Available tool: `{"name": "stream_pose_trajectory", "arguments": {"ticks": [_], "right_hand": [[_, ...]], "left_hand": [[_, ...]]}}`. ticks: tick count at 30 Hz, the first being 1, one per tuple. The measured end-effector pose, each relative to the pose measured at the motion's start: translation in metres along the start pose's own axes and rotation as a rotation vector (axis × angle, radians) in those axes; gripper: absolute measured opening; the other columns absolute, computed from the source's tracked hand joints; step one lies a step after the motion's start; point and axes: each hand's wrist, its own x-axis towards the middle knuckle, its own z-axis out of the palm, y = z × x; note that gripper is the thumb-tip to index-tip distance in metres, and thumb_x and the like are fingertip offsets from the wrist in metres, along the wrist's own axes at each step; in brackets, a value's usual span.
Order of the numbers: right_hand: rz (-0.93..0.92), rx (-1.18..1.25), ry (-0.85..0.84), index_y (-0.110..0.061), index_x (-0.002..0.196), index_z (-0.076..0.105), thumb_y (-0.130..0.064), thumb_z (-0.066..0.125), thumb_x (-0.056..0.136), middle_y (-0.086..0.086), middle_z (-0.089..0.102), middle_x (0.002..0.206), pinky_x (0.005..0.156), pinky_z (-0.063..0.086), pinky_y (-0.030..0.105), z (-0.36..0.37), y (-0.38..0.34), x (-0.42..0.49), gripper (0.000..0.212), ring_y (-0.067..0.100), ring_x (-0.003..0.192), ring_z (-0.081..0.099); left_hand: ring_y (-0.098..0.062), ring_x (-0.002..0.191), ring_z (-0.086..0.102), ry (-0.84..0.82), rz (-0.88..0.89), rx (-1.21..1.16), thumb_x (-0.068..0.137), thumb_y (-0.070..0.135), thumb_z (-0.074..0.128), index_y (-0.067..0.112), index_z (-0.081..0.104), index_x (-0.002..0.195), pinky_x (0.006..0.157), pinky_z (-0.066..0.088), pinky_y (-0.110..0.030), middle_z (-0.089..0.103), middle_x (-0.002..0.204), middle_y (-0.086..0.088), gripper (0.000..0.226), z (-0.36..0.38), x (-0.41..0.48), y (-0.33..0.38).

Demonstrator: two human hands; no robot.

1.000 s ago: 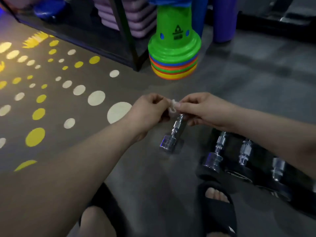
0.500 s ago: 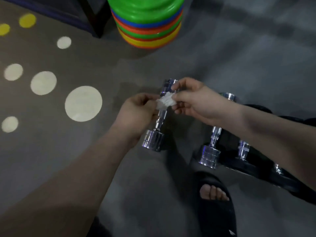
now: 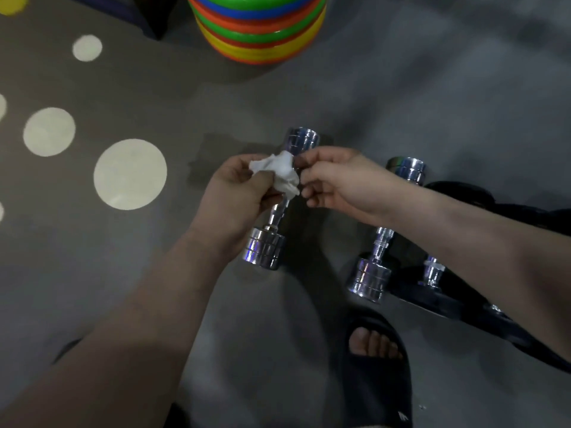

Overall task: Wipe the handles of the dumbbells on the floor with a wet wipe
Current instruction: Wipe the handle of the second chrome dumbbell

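A chrome dumbbell lies on the grey floor in the middle of the view, its far end pointing away from me. Just above its handle, my left hand grips a crumpled white wet wipe. My right hand pinches the wipe's right edge with thumb and fingers. The hands and wipe hide the upper handle. A second chrome dumbbell lies to the right, partly under my right forearm, beside black-plated dumbbells.
A stack of coloured cones stands on the floor at the top centre. A dotted mat covers the floor on the left. My right foot in a black slipper rests below the dumbbells.
The camera has tilted down and closer. The wipe has gone from a small pinched bit to a larger crumpled wad, now mostly in my left hand.
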Motion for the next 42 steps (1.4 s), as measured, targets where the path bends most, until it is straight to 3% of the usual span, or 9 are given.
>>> {"name": "stream_pose_trajectory", "arguments": {"ticks": [4, 9, 13, 20, 26, 31, 35, 37, 42], "right_hand": [[0.052, 0.01, -0.017, -0.008, 0.117, 0.063, -0.037, 0.062, 0.098, 0.009, 0.067, 0.093, 0.072, 0.051, 0.032, -0.019, 0.0, -0.022, 0.034, 0.02, 0.08, 0.062], [-0.051, 0.112, 0.0, -0.004, 0.098, 0.064, -0.003, 0.059, 0.098, 0.016, 0.067, 0.09, 0.068, 0.055, 0.025, -0.029, 0.01, -0.039, 0.005, 0.02, 0.076, 0.06], [-0.142, 0.226, 0.02, -0.005, 0.096, 0.06, 0.004, 0.061, 0.095, 0.012, 0.07, 0.083, 0.066, 0.058, 0.025, -0.019, 0.017, -0.046, 0.009, 0.017, 0.067, 0.066], [-0.194, 0.244, 0.079, -0.002, 0.094, 0.062, 0.004, 0.057, 0.098, 0.013, 0.069, 0.083, 0.064, 0.058, 0.024, -0.001, 0.025, -0.046, 0.009, 0.018, 0.068, 0.069], [-0.228, -0.055, 0.211, -0.011, 0.094, 0.063, -0.002, 0.063, 0.097, 0.012, 0.067, 0.087, 0.066, 0.058, 0.027, 0.003, 0.037, -0.028, 0.009, 0.018, 0.072, 0.069], [-0.176, -0.036, 0.109, -0.008, 0.099, 0.072, -0.014, 0.069, 0.094, 0.012, 0.072, 0.097, 0.079, 0.06, 0.028, 0.007, 0.048, -0.025, 0.008, 0.017, 0.089, 0.071], [-0.161, -0.259, 0.222, -0.02, 0.093, 0.072, -0.007, 0.068, 0.094, 0.007, 0.073, 0.096, 0.079, 0.062, 0.031, 0.004, 0.057, -0.008, 0.013, 0.019, 0.085, 0.072], [-0.179, -0.377, 0.316, -0.028, 0.093, 0.068, -0.011, 0.069, 0.092, 0.002, 0.073, 0.095, 0.081, 0.063, 0.038, -0.001, 0.061, 0.002, 0.017, 0.021, 0.081, 0.073], [-0.384, -0.715, 0.405, -0.028, 0.098, 0.072, -0.022, 0.069, 0.089, -0.009, 0.07, 0.095, 0.081, 0.052, 0.026, -0.006, 0.059, 0.018, 0.011, 0.008, 0.088, 0.065]], "left_hand": [[-0.025, 0.091, 0.075, 0.005, 0.124, 0.232, 0.095, 0.005, 0.066, 0.005, 0.061, 0.112, 0.069, 0.059, -0.028, 0.076, 0.101, -0.011, 0.018, 0.024, -0.007, -0.005], [-0.022, 0.075, 0.073, 0.02, 0.046, 0.046, 0.101, 0.012, 0.06, -0.001, 0.063, 0.111, 0.066, 0.061, -0.03, 0.073, 0.094, -0.017, 0.016, 0.042, -0.021, -0.008], [-0.005, 0.063, 0.066, 0.195, 0.194, 0.286, 0.092, 0.007, 0.069, 0.013, 0.062, 0.107, 0.055, 0.053, -0.019, 0.07, 0.089, -0.007, 0.018, 0.04, -0.033, -0.019], [-0.011, 0.058, 0.057, -0.012, 0.178, 0.377, 0.094, 0.015, 0.065, 0.009, 0.075, 0.096, 0.056, 0.046, -0.02, 0.066, 0.07, -0.001, 0.012, 0.023, -0.05, -0.028], [-0.013, 0.069, 0.063, 0.051, 0.126, 0.349, 0.096, 0.011, 0.065, 0.01, 0.076, 0.101, 0.065, 0.052, -0.023, 0.074, 0.08, -0.01, 0.012, 0.01, -0.041, -0.031], [-0.019, 0.082, 0.067, -0.074, 0.07, 0.449, 0.093, -0.006, 0.041, 0.017, 0.077, 0.109, 0.08, 0.058, -0.032, 0.076, 0.101, -0.014, 0.046, -0.002, -0.041, -0.027], [-0.003, 0.074, 0.066, 0.141, 0.129, 0.756, 0.092, 0.014, 0.054, 0.024, 0.077, 0.096, 0.072, 0.053, -0.021, 0.074, 0.081, 0.012, 0.026, -0.021, -0.034, -0.031], [-0.014, 0.093, 0.066, 0.217, 0.177, 0.962, 0.09, 0.033, 0.065, 0.022, 0.073, 0.099, 0.084, 0.051, -0.027, 0.071, 0.094, 0.004, 0.017, -0.032, -0.028, -0.041], [-0.019, 0.095, 0.055, -0.006, 0.127, 1.134, 0.076, 0.054, 0.079, 0.036, 0.06, 0.08, 0.072, 0.035, -0.027, 0.054, 0.075, 0.013, 0.027, -0.04, -0.03, -0.066]]}}
